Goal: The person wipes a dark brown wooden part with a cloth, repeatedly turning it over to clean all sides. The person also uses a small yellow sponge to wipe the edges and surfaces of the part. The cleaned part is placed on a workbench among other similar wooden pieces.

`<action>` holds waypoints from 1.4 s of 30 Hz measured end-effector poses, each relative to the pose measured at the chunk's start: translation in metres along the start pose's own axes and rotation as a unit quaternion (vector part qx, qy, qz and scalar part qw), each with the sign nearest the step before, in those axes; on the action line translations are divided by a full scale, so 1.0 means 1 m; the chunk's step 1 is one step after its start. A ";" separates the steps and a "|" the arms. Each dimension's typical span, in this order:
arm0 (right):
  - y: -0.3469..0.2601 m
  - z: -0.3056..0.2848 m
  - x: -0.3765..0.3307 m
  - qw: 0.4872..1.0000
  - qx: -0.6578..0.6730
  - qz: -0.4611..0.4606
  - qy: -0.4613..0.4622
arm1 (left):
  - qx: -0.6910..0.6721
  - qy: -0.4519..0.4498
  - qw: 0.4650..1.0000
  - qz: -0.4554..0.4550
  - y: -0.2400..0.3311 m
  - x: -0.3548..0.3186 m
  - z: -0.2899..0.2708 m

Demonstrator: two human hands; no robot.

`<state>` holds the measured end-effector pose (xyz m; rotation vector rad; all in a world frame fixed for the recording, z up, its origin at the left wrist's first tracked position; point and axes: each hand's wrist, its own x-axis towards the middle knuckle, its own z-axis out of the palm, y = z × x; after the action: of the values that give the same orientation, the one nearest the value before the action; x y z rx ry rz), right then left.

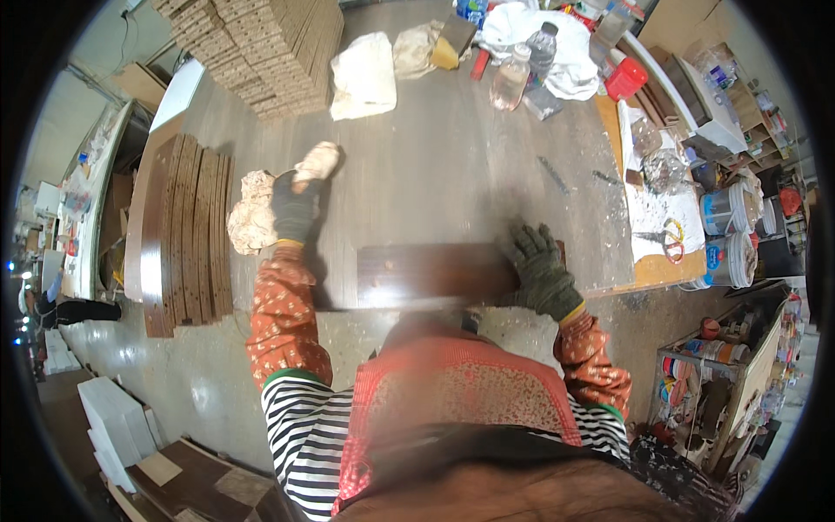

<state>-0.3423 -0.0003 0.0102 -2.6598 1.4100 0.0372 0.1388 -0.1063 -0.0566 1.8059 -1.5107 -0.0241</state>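
A dark brown glossy board (439,271) lies flat along the near edge of the worktable. My right hand (544,271), in a dark glove, rests on the board's right end with its fingers spread. To the left of the board, my gloved left hand (294,209) is closed on a crumpled cream rag (252,217). Pale cloth (317,162) also sticks out past its fingers, and I cannot tell whether it is the same piece. Left of the rag, several brown boards (184,230) stand on edge in a row.
A tall stack of boards (261,52) rises at the far left. Along the back lie a folded cloth (364,76), a bottle of liquid (510,80) and a white cloth (570,43). Scissors with yellow-orange handles (673,240) lie at the right edge, with buckets (729,259) beyond.
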 end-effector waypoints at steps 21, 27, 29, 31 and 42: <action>0.016 0.038 0.015 0.987 0.056 -0.073 0.133 | 0.081 -0.113 0.962 0.234 0.241 -0.189 0.036; 0.015 0.020 0.010 0.986 0.094 -0.079 0.117 | -0.005 0.017 0.995 -0.099 0.125 -0.194 -0.027; 0.014 0.022 0.011 0.979 0.109 -0.086 0.149 | 0.018 0.085 0.993 -0.082 0.095 -0.189 -0.055; 0.013 0.024 0.011 0.974 0.126 -0.090 0.163 | -0.087 0.113 0.946 -0.292 0.088 -0.184 -0.075; 0.008 0.006 0.013 0.970 0.190 -0.070 0.138 | 0.043 -0.099 0.946 0.306 0.218 -0.199 0.003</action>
<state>-0.3418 -0.0145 0.0028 -2.4936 1.1467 -0.5775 -0.1035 0.0603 -0.0255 1.3543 -2.1921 0.1717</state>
